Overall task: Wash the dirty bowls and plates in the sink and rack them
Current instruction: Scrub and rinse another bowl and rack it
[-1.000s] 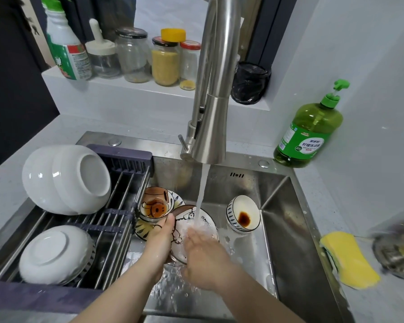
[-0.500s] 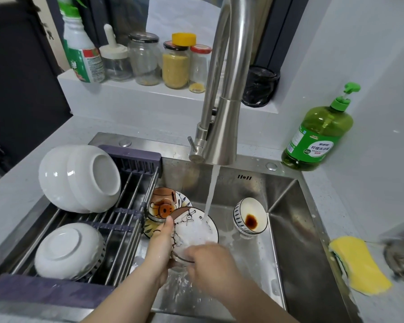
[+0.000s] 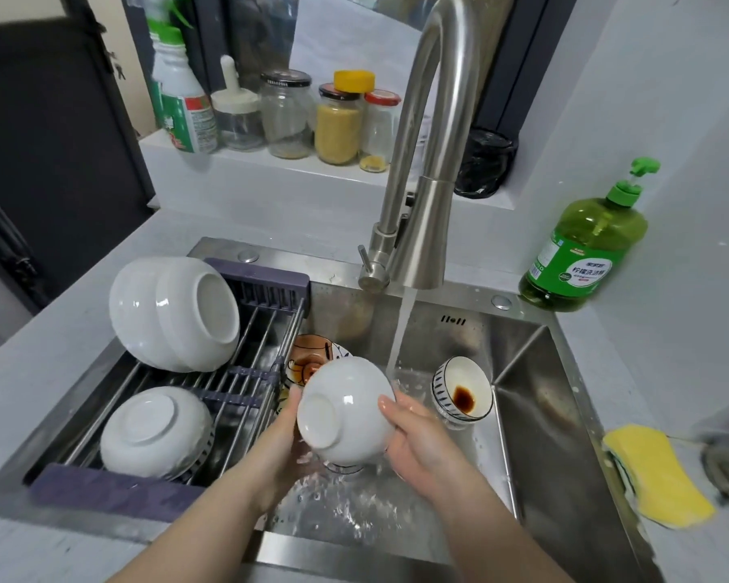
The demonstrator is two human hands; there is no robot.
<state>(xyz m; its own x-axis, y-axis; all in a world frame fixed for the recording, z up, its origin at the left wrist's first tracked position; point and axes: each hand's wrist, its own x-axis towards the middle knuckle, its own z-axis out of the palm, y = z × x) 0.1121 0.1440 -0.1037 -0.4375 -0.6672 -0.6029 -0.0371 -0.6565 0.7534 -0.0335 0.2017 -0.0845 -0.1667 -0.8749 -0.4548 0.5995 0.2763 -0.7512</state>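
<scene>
2 hands on 1 bowl. left hand (image 3: 289, 439) grips its left side, fingers mostly hidden behind it. right hand (image 3: 421, 443) cups the right side, fingers curled on the wall. the bowl (image 3: 346, 414) is white and tipped with its foot toward the camera. it's held over the sink (image 3: 543, 414), just left of the stream (image 3: 400, 330).

left of the hands is 1 rack (image 3: 114, 494) across the sink, with 3 white bowls by my count: 1 upturned bowl (image 3: 156, 435) near, 2 nested bowls (image 3: 173, 313) on their side at the far end.

in the basin past the hands i count 2 dirty ones: orange bowl (image 3: 308, 359) by the rack, partly hidden, and stained bowl (image 3: 464, 393) right of the stream, brown spot inside.

right counter: 1 yellow sponge (image 3: 657, 477), plus a blurred metal item at the edge, can't id.

1 faucet (image 3: 421, 229), running. 1 green soap bottle (image 3: 586, 246) far right.

back ledge: 1 spray bottle (image 3: 182, 107), 4 jars (image 3: 287, 115) as far as i can count, 1 black bag (image 3: 485, 162).
</scene>
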